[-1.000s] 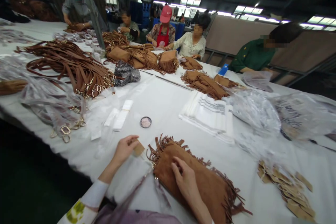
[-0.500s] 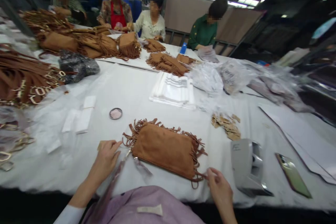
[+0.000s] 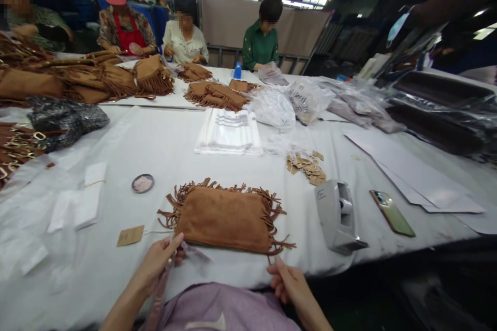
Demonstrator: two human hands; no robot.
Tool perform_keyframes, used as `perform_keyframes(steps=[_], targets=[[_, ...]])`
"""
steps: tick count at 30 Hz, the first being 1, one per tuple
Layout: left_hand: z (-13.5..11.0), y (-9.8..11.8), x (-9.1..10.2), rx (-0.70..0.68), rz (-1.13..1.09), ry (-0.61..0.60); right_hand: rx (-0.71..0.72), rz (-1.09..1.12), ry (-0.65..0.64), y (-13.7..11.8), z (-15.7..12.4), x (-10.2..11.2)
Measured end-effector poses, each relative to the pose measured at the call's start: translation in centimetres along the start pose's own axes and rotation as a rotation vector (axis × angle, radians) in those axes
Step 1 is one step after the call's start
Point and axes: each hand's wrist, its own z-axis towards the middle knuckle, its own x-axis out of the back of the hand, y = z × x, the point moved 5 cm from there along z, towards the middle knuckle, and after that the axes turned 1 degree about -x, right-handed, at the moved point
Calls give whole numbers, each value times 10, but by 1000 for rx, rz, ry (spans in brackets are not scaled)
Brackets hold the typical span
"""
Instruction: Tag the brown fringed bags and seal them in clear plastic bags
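Observation:
A brown suede bag (image 3: 225,220) with fringe along its far edge and both sides lies flat in front of me. At its near left corner my left hand (image 3: 157,264) has its fingers closed around the strap (image 3: 160,292), which runs down toward my lap and looks wrapped in clear film. A tan hang tag (image 3: 130,236) on a white string lies left of that hand. At the near right corner, my right hand (image 3: 289,282) pinches a thin fringe strand hanging below the bag. Its fingertips are partly hidden.
A grey tape dispenser (image 3: 336,217) and a phone (image 3: 392,213) lie to the right. Beyond the bag are folded white plastic bags (image 3: 229,134), a pile of tags (image 3: 307,166) and a small round dish (image 3: 143,183). Several co-workers sit across the table.
My left hand has come from beside the bag onto its near left corner, uncovering the tag. My right hand has shifted nearer below the right corner. The view has swung right.

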Motion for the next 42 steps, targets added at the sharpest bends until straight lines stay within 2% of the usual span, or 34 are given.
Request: perform_keyframes(steps=[3, 7, 9, 11, 13, 16, 19, 22, 25, 27, 31, 36, 39, 42], targets=[[6, 10, -18, 125, -321, -57, -96, 376, -110, -3, -5, -25], [8, 43, -25, 115, -526, -45, -181, 773, -303, -28, -8, -46], [8, 56, -23, 125, -591, -43, -172, 914, -297, -43, -2, -46], [6, 60, -18, 174, -633, -45, -103, 980, -227, -59, 8, -41], [3, 55, -12, 236, -640, -36, -32, 928, -197, -74, 18, -38], [-9, 32, 2, 306, -617, -33, 0, 765, -246, -85, 25, -43], [-33, 2, 21, 295, -662, -35, -45, 662, -337, -75, 20, -51], [-58, -23, 32, 255, -790, -107, -149, 602, -416, -55, 11, -57], [-58, -34, 31, 266, -901, -169, -193, 578, -387, -52, 9, -61], [-41, -31, 23, 296, -916, -174, -179, 577, -385, -64, 11, -67], [-10, -12, 7, 290, -876, -201, -223, 613, -427, -85, 12, -72], [-26, -9, 12, 231, -749, -390, -242, 512, -416, -67, 3, -55], [-26, -9, 18, 252, -710, -351, -251, 477, -417, -56, 2, -58], [-4, 3, 13, 252, -595, -240, -213, 510, -402, -63, 12, -69]])
